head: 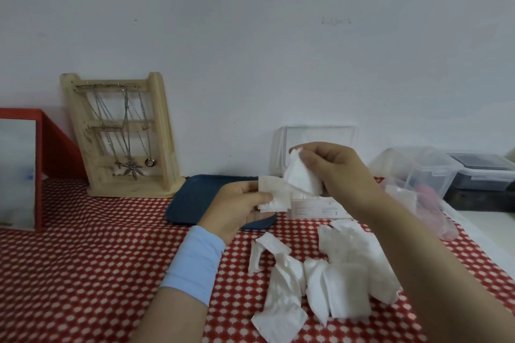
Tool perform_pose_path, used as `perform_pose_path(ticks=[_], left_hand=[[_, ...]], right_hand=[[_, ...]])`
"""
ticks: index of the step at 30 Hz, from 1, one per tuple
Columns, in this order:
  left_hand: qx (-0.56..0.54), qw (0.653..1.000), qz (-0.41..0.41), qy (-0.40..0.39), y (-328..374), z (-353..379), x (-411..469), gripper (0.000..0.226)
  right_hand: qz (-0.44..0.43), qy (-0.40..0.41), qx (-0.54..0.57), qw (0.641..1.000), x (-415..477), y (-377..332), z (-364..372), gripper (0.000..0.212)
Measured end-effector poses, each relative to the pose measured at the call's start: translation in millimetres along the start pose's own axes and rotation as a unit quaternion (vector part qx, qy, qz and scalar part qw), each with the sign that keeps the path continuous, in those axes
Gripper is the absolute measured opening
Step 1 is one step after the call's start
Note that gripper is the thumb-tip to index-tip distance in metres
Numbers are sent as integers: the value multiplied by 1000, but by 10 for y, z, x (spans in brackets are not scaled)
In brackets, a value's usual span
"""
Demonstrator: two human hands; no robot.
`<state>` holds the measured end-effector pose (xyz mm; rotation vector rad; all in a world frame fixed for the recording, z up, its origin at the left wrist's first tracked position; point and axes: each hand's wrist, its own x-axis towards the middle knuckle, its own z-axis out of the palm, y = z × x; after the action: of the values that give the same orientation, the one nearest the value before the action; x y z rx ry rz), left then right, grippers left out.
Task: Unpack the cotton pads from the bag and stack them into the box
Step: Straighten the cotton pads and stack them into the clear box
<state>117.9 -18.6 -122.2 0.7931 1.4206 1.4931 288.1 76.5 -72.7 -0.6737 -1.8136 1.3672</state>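
Observation:
My left hand (239,203) grips a small stack of white cotton pads (274,196) between thumb and fingers. My right hand (338,170) pinches another cotton pad (302,175) by its top corner, hanging just right of the stack. Behind both hands stands a clear plastic box (315,207) with its lid (320,136) flipped up against the wall; pads show inside it. Several loose cotton pads (320,273) lie scattered on the red cloth in front. A crumpled clear bag (404,189) sits to the right, behind my right forearm.
A dark blue tray (192,200) lies under my left hand. At back left stand a wooden necklace stand (122,133) and a red-framed mirror (19,170). Clear lidded containers (459,172) sit at the right, near the table's edge. Red dotted cloth (97,259) covers the table.

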Motion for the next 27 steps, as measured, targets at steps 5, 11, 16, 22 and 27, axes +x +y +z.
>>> perform_pose_path(ticks=[5, 11, 16, 22, 27], left_hand=[[-48, 997, -1, -55, 49, 118, -47, 22], [-59, 996, -13, -67, 31, 141, -48, 23], [-115, 989, -31, -88, 73, 168, -46, 35], [-41, 997, -3, -72, 26, 90, -27, 34], [-38, 997, 0, -63, 40, 18, 7, 26]], right_hand=[[-6, -7, -118, 993, 28, 129, 90, 8], [-43, 30, -113, 992, 58, 167, 97, 5], [-61, 62, -180, 980, 55, 239, 148, 12], [33, 45, -149, 987, 42, 204, 164, 27], [123, -26, -45, 991, 19, 176, 53, 19]])
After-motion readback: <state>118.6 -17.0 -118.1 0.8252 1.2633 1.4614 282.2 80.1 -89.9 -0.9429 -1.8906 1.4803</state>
